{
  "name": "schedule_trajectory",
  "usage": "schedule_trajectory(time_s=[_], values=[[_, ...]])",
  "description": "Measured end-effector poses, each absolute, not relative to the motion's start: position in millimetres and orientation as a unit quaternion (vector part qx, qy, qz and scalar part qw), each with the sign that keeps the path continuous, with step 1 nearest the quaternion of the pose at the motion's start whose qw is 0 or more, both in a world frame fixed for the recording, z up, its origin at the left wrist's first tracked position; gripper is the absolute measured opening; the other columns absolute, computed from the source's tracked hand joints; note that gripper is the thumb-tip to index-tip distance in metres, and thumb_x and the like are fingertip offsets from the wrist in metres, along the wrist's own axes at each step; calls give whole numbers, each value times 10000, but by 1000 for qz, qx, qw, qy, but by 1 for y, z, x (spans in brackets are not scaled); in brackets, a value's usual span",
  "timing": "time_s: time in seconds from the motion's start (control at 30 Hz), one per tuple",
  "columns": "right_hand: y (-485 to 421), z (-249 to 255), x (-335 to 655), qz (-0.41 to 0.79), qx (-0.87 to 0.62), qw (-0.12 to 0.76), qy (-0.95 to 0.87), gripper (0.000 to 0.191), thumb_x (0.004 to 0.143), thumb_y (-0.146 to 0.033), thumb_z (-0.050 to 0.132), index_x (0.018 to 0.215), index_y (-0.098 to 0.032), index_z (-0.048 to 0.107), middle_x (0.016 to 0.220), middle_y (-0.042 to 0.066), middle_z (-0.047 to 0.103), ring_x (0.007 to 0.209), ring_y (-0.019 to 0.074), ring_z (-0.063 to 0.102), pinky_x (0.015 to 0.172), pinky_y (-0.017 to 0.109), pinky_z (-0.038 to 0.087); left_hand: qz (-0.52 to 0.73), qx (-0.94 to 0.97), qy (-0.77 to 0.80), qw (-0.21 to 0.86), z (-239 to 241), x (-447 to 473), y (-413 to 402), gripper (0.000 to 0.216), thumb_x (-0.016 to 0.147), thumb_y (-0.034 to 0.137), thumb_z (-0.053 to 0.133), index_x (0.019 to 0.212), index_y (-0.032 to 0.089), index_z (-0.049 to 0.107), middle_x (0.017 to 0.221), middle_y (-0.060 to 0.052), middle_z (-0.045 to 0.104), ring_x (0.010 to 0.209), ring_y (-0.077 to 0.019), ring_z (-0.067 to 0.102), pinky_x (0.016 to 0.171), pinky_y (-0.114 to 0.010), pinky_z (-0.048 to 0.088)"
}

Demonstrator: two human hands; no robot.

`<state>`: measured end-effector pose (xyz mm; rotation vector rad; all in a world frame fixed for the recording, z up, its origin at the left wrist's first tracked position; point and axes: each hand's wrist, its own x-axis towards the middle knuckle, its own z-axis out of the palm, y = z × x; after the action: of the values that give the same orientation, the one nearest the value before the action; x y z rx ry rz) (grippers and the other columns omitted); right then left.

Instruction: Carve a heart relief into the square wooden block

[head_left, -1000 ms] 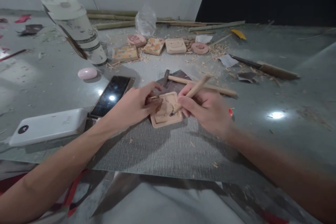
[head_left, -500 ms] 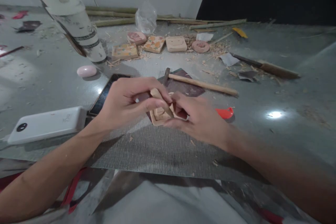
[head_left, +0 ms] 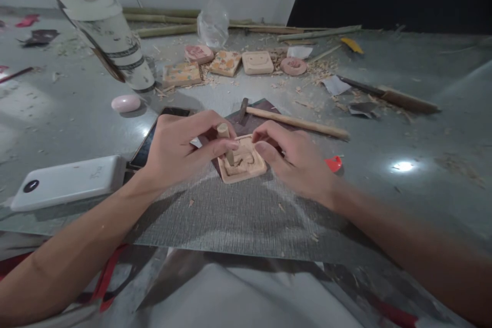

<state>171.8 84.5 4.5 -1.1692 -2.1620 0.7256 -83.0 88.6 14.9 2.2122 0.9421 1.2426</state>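
In front of me, a small square carved wooden block lies on the dark mat, with a raised rim and a relief pattern cut inside. My left hand grips a short, pale, round-topped wooden stick-like tool between thumb and fingers. The tool stands nearly upright, its lower end at the left inner part of the block. My right hand is at the block's right side, fingers loosely curled, thumb and index slightly apart with nothing seen between them. Whether its fingertips touch the rim I cannot tell.
A hammer lies behind the block on a dark sheet. A phone and a white power bank are at left, near a tall bottle. Several carved pieces, shavings and a knife lie farther back. A red object is at right.
My right hand has drawn back to the right, uncovering more of the block. The tool in my left hand has shifted left and become more upright.
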Motion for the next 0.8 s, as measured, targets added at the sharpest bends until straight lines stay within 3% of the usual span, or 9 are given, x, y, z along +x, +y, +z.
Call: schedule_trajectory(time_s=[0.37, 0.6, 0.8], values=[[85, 6, 171, 270, -440, 271, -812, 339, 1138, -546, 504, 1040, -245, 624, 727, -39, 592, 622, 148, 489, 630, 323, 338, 428, 824, 329, 172, 17, -84, 88, 254, 1071, 477, 738, 939, 261, 757, 779, 36, 808, 563, -107, 668, 571, -262, 497], [84, 2, 172, 276, -440, 262, -813, 378, 1142, -590, 506, 1072, -243, 638, 761, -33, 622, 641, 146, 519, 630, 320, 336, 435, 829, 309, 168, 16, -84, 89, 232, 1066, 480, 746, 955, 278, 767, 733, 43, 766, 580, -111, 660, 589, -266, 501], [96, 9, 181, 204, -446, 254, -833, 341, 1161, -505, 484, 1040, -246, 668, 756, -13, 643, 642, 169, 536, 642, 347, 333, 448, 844, 257, 146, 11, -86, 95, 149, 1032, 408, 804, 950, 288, 771, 678, 62, 718, 511, -73, 566, 513, -259, 400]])
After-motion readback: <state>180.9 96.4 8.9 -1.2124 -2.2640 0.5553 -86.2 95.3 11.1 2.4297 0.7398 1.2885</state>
